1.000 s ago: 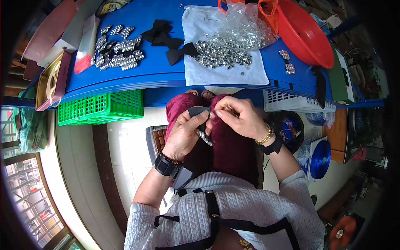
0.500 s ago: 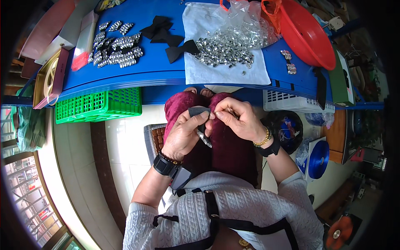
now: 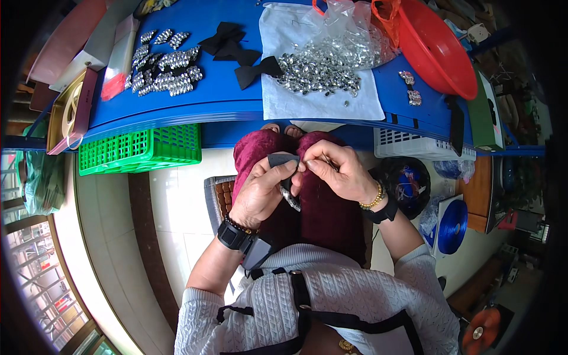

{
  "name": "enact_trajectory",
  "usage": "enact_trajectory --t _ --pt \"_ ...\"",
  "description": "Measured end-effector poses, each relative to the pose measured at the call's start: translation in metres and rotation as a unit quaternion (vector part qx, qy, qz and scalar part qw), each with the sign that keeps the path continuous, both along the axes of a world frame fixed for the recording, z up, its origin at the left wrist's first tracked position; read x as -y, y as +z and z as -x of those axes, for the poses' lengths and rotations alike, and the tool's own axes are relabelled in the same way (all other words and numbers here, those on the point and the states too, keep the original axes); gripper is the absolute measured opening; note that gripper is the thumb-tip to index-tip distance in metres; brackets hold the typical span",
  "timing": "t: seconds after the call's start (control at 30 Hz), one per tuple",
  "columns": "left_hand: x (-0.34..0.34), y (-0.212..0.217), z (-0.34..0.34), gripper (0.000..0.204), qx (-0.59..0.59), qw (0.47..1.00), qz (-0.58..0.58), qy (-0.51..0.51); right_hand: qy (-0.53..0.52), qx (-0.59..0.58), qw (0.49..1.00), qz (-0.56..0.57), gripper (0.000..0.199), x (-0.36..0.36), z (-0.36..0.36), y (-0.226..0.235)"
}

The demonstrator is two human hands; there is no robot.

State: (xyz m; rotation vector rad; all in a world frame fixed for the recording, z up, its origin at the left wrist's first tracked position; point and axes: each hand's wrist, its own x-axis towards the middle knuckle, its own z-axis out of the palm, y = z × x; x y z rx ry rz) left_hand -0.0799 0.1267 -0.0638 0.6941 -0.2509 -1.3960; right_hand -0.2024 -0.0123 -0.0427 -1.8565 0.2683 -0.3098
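Over my lap, my left hand (image 3: 260, 192) is closed round a black fabric bow (image 3: 281, 159), its thumb pressed on the cloth. A strip of clear rhinestones (image 3: 290, 200) hangs below those fingers, seemingly part of the same piece. My right hand (image 3: 343, 176) meets the left fingertips at the bow's right edge, thumb and forefinger pinched together. Whatever that pinch holds is too small to make out. On the blue table ahead lie several plain black bows (image 3: 253, 74) and, to their left, rhinestone-covered pieces (image 3: 180, 58).
Loose rhinestones (image 3: 322, 74) are heaped on a white cloth (image 3: 322, 109), spilling from a clear plastic bag (image 3: 355, 29). A red basin (image 3: 438, 50) stands at the right, near two small rhinestone pieces (image 3: 410, 89). Below the blue table (image 3: 228, 109) sits a green crate (image 3: 142, 151).
Both hands stay nearly in place. The black cloth's right end has shifted slightly under my left thumb, and my right fingers have moved a little.
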Motion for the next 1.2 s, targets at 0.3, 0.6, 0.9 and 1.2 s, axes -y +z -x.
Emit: enact_trajectory --t 0.3,0.6,0.9,1.2 --pt "0.0 -0.002 -0.001 0.015 0.006 1.0 -0.025 -0.012 0.013 0.012 1.0 0.007 0.009 0.001 -0.001 -0.004" --pt "0.0 -0.003 0.0 0.015 -0.032 0.999 -0.018 -0.009 0.004 0.041 0.998 0.041 0.003 0.0 -0.001 -0.007" --pt "0.003 -0.001 0.001 0.015 -0.024 0.999 -0.02 -0.007 -0.013 0.054 0.998 0.019 0.002 -0.003 -0.002 -0.007" --pt "0.004 0.003 0.004 0.012 0.036 0.998 -0.06 -0.004 -0.012 0.009 1.0 -0.014 0.008 -0.006 -0.001 -0.005"
